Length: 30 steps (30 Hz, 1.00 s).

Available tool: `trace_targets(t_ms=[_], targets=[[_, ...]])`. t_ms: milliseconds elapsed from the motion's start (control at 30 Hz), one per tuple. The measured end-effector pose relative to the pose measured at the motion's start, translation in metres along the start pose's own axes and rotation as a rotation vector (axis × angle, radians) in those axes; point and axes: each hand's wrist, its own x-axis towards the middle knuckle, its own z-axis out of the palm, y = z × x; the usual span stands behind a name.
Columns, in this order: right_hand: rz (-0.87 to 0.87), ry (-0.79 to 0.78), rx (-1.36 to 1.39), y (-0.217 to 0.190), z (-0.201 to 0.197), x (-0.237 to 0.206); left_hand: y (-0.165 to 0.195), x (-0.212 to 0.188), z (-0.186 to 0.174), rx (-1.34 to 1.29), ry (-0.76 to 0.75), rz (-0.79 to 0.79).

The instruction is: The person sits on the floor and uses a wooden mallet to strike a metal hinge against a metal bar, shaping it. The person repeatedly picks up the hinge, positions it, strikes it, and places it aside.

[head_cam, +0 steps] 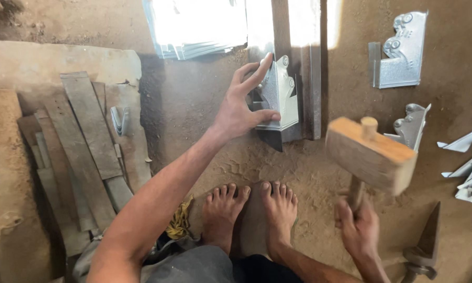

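1. Sand floor carries a steel angle bar; a folded sheet-metal bracket sits against it.
2. The left hand, fingers spread, presses on that bracket.
3. The right hand is clenched around the handle of a raised wooden mallet.
4. Similar brackets lie well apart, to the right.

Dirt-floor metal workshop, sheet-metal brackets, wooden mallet
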Motion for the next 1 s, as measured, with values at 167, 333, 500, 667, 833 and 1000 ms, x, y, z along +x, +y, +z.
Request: trace_targets(t_ms=[167, 333, 500, 667, 833, 1000], targets=[[-0.423, -0.072, 0.394, -0.025, 0.039, 0.044, -0.001, 0.003, -0.001, -0.077, -0.017, 0.006], [-0.026, -0.118, 0.217, -0.055, 0.052, 0.082, 0.003, 0.002, 0.000, -0.067, -0.011, -0.072], [-0.868, -0.343, 0.871, -0.061, 0.046, 0.102, 0.006, 0.004, 0.000, -0.039, -0.011, -0.084], [-0.116, -0.128, -0.173, -0.048, 0.052, 0.079, 0.008, 0.003, -0.001, -0.036, -0.004, -0.112], [-0.472, 0.073, 0.683, -0.059, 0.056, 0.080, 0.009, 0.004, -0.003, -0.022, -0.028, -0.101], [-0.381, -0.006, 0.113, -0.081, 0.049, 0.096, 0.007, 0.005, -0.004, -0.023, -0.019, -0.096]])
